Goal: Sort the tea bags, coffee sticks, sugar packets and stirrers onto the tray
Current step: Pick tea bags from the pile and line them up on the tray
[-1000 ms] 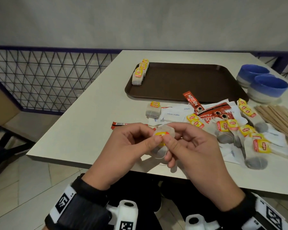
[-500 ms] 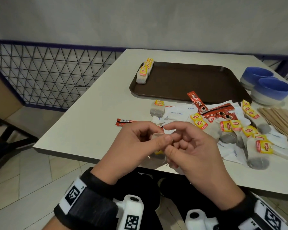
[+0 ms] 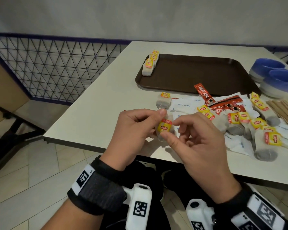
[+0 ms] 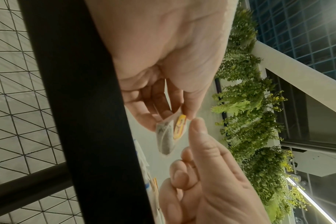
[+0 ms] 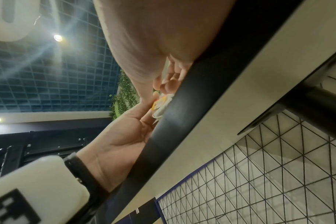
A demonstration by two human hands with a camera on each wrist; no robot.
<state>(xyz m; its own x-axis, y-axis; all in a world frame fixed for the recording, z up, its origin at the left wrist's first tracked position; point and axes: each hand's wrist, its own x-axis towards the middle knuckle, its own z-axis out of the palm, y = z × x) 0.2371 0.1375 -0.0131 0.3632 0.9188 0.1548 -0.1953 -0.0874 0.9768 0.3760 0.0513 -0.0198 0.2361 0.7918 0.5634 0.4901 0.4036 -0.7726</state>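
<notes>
Yellow Lipton tag on tea bag, pinched by both hands: left, right.

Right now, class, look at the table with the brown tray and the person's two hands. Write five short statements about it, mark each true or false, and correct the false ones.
1. The brown plastic tray holds a row of yellow-tagged tea bags along its left edge. True.
2. Red coffee sticks lie on the tray. False: the red coffee sticks lie on the white table, in front of the tray.
3. The left hand grips a yellow-tagged tea bag. True.
4. The right hand holds a wooden stirrer. False: its thumb touches the held tea bag.
5. The wooden stirrers lie on the table's right side. True.
</notes>
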